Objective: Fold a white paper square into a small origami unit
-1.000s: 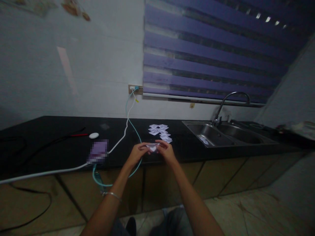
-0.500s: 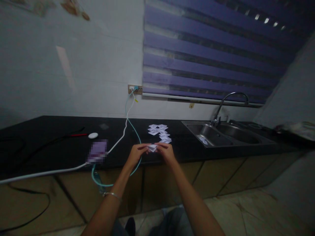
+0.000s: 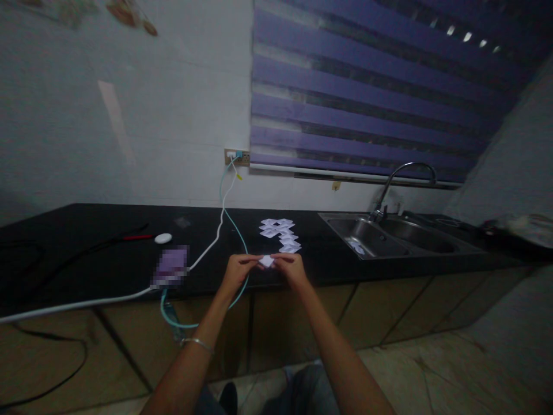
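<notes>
Between my two hands is a small piece of folded white paper [image 3: 267,261], held near the front edge of the black countertop [image 3: 328,271]. My left hand [image 3: 237,270] pinches its left side with thumb and fingers. On the opposite side, my right hand [image 3: 292,267] grips the right end the same way. Just beyond my hands lie several folded white paper pieces [image 3: 287,237], set out in a staggered cluster on the counter. The finer folds of the held piece are too small to make out.
A double steel sink [image 3: 380,235] with a curved faucet [image 3: 382,199] is on the right. White and teal cables run from the wall outlet [image 3: 237,157]; the white cable [image 3: 209,257] passes left of my hands. A white round object [image 3: 163,238] and a blurred-out purple item [image 3: 171,264] lie farther left.
The held paper looks flatter and more compact, its top point now showing between my fingers. Both hands have barely moved, and the pieces on the counter stay where they were.
</notes>
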`<state>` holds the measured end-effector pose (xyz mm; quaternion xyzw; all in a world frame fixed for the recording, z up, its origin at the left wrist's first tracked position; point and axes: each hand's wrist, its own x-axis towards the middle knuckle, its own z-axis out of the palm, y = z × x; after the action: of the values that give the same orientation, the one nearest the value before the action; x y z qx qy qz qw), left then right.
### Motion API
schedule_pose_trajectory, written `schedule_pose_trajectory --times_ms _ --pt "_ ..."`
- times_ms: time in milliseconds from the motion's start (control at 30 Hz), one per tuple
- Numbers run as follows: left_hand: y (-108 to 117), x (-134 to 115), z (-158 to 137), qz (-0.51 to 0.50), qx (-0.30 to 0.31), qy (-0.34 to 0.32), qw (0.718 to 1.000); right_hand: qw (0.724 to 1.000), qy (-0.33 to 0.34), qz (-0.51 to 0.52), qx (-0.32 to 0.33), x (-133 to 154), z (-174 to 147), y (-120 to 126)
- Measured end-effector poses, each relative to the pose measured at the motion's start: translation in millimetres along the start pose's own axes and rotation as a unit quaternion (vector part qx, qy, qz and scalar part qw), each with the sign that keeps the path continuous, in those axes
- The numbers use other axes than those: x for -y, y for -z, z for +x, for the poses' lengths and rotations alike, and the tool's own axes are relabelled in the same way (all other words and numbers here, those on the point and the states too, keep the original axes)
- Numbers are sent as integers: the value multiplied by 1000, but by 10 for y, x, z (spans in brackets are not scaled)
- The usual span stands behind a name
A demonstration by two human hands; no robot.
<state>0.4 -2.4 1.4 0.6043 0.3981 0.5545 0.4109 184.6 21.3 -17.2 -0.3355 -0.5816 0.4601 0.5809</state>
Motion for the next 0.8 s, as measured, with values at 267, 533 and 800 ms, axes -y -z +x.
schedule_pose_trajectory --times_ms 267,533,800 --pt "-13 -15 13 -52 56 27 997 999 11 -33 -26 6 0 -1" --pt "-89 20 5 93 102 3 990 998 28 -59 -3 40 -25 -6" --pt "-48 51 20 89 88 -10 992 998 14 6 53 118 -46 -10"
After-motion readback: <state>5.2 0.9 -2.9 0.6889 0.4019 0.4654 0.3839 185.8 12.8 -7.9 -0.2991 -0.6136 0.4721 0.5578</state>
